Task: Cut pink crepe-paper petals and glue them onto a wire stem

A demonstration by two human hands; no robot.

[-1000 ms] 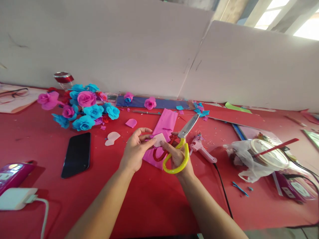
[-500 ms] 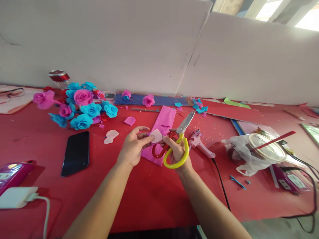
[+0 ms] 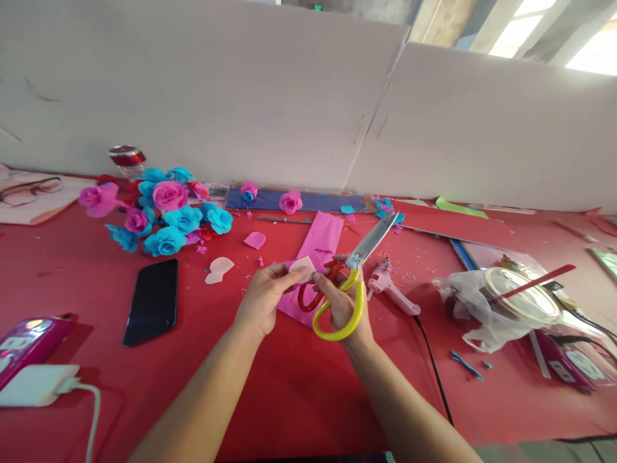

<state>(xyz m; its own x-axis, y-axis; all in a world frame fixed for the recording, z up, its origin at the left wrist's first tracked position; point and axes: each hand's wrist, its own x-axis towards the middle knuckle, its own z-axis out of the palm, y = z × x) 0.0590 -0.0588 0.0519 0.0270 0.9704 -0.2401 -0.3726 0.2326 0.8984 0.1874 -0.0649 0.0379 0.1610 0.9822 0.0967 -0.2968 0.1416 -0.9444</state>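
Observation:
Between thumb and fingers, my left hand (image 3: 258,302) pinches a small pale paper petal template (image 3: 302,266) against a piece of pink crepe paper (image 3: 317,262). My right hand (image 3: 351,315) is wrapped around scissors (image 3: 373,239) with one yellow and one red handle loop. Their blades point up and away to the right, apart from the paper. The right thumb reaches the template's right edge. Under both hands lies a folded pink crepe paper strip (image 3: 324,233). To the left rest another pale paper template (image 3: 220,268) and a cut pink petal (image 3: 255,240).
Blue and pink paper flowers (image 3: 168,222) stand at back left, behind a phone (image 3: 152,302). A pink glue gun (image 3: 393,290) with a cord lies right of my hands. Farther right are a plastic bag (image 3: 470,302), a lidded tub (image 3: 523,292) and a purple power strip (image 3: 569,363).
My left fingers have closed in over the template, and pink paper now shows on both sides of it. The scissors have swung slightly right. The whole view has shifted a little.

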